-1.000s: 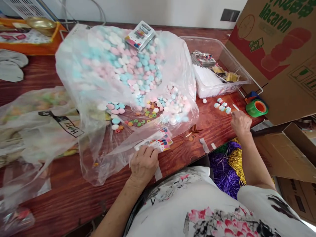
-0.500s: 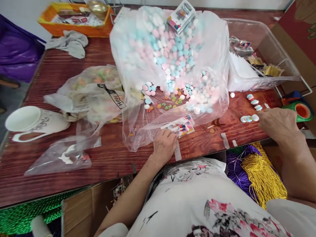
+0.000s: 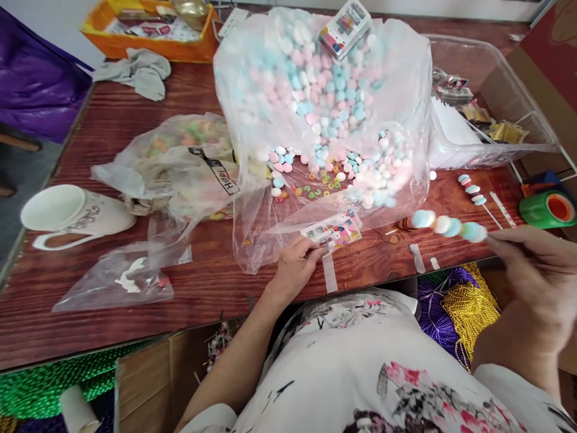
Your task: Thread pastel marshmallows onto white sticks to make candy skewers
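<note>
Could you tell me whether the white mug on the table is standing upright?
No, the white mug lies on its side on the table, its opening facing left.

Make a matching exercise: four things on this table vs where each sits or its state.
Things:
1. mug
2. tape roll
3. skewer
4. card

Places/states:
A. lifted in the right hand
B. under the left hand fingertips, at the near edge
C. on its side, far left
D. green, far right

Pairs: 1-C, 2-D, 3-A, 4-B
</note>
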`<state>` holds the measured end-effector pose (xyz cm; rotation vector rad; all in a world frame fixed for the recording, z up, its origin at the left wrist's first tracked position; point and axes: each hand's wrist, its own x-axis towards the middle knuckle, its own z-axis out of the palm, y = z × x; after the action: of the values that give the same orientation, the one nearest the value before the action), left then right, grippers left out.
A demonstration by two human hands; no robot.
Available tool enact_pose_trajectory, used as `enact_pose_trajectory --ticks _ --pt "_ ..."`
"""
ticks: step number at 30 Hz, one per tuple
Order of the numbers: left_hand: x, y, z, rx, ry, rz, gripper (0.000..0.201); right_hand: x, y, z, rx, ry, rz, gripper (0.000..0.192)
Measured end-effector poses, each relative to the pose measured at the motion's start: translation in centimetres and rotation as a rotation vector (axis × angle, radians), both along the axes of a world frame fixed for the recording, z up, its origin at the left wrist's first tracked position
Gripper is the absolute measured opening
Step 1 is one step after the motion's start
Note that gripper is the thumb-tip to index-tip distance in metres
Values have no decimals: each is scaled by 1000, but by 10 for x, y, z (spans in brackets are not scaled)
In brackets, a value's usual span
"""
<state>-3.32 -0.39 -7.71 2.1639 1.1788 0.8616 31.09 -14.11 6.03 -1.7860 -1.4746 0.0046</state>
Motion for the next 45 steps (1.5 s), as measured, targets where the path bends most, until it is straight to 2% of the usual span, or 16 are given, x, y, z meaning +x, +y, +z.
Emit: enact_pose_trajectory --ticks 2,4,7,11,17,22,26,29,31,35,40,45 --pt "-2 1 2 -54 -37 -6 14 -19 20 -13 -27 91 198 15" --pt "-3 2 4 -83 -60 -20 14 -33 40 -29 -63 72 318 12" --pt "-4 2 4 -84 -73 -36 14 -45 59 -52 -105 16 412 12" --pt "-4 2 3 -62 -76 -54 16 -52 61 -68 -137 -84 434 12" --pt "-4 -1 0 -48 -72 -63 17 -47 46 -77 -194 -93 425 14" --pt "-3 -3 -7 129 9 -169 16 -44 43 -81 -263 -143 465 16" --pt "-3 -5 -12 272 84 -268 16 -45 46 -77 -210 -307 491 15" --pt "-3 -4 -12 273 77 -288 16 -42 46 -68 -121 -419 505 14" --pt "-4 -3 -11 236 42 -255 15 -37 44 -62 -66 -376 483 14" --pt "-4 -1 -8 122 -34 -206 14 -33 37 -62 -4 -70 365 12" --pt "-5 3 -7 20 -62 -177 17 -47 27 -90 12 203 294 12" --pt "-5 4 -6 2 -53 -169 18 -58 21 -119 -77 295 278 8"
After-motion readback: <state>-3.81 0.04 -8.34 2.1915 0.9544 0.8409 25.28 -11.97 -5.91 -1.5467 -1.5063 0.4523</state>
